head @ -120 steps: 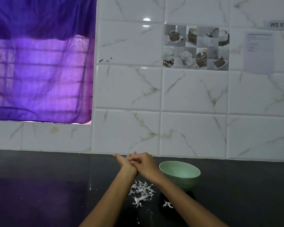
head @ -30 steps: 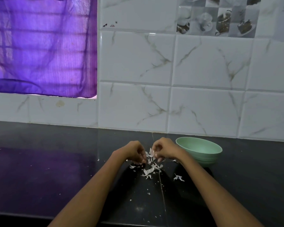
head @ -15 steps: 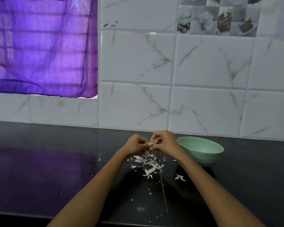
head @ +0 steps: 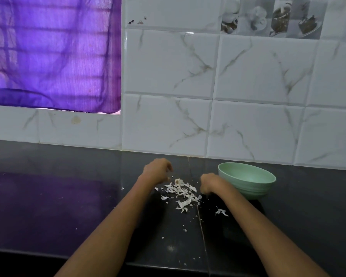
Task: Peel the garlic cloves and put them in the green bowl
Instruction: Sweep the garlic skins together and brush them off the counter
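Fingers curled, both hands | garlic skins (head: 181,193) white, scattered beside green bowl (head: 248,185)

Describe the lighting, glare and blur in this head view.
Head view: dim, with purple light through the curtain tinting the black countertop; a small glare spot on the wall tile; both the left hand and right hand motion-blurred; wide-angle bending at edges.
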